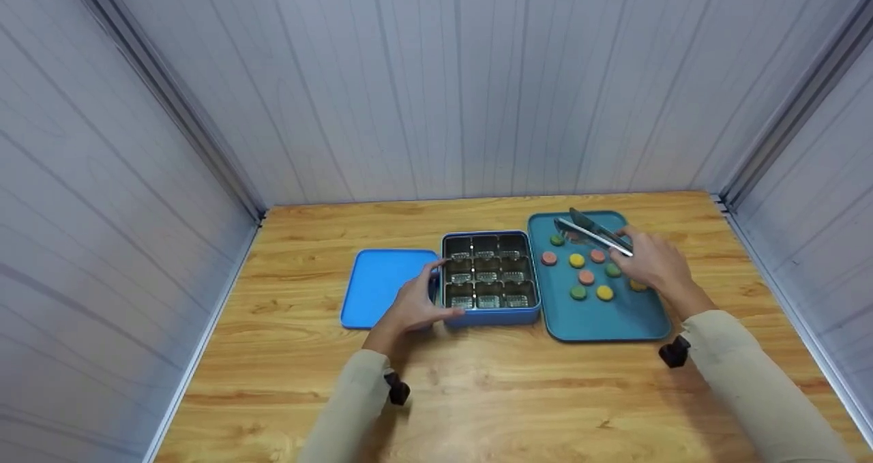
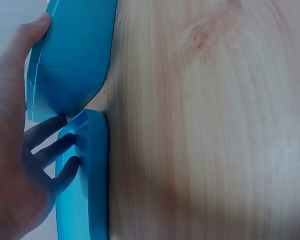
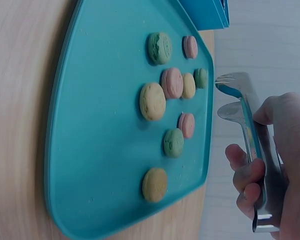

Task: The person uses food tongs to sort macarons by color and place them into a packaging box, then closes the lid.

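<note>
Bright, even light with soft shadows; wide-angle bending at the head view's edges, wrist views slightly soft

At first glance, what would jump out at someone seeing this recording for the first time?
The small round macarons in pink, yellow and green scattered on the teal flat tray at the right draw the eye first. Above them the right hand grips shiny metal tongs. In the middle sits the blue square tin with nine empty compartments, the left hand touching its left side, with the flat blue lid beside it.
</note>
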A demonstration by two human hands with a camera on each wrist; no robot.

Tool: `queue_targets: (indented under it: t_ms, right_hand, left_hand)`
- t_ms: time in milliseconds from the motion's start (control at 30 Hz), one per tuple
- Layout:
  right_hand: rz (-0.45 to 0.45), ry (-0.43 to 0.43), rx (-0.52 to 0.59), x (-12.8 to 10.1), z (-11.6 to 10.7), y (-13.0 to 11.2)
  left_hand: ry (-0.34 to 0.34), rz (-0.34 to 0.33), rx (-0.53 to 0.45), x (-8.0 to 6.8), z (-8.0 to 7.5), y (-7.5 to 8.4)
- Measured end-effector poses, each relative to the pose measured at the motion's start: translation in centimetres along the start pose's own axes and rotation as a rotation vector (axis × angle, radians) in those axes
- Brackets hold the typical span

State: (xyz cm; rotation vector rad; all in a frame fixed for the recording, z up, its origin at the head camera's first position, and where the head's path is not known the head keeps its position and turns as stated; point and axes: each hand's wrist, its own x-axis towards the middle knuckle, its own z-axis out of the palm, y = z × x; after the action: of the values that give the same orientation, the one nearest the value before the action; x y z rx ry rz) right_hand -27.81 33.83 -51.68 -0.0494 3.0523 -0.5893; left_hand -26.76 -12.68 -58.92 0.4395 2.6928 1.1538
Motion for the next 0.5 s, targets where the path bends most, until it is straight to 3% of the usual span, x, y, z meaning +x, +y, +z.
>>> queue_targets:
  t_ms: [333, 500]
  right_hand:
    - [-0.033, 0.014, 0.026, 0.4, 1.4, -0.4]
    - [-0.052, 0.015, 0.023, 0.5, 2.0, -0.4]
  left_hand:
    - [-0.046, -0.001, -0.013, 0.0, -0.6, 0.3]
    - [-0.064, -0.010, 0.031, 0.0, -0.5, 0.3]
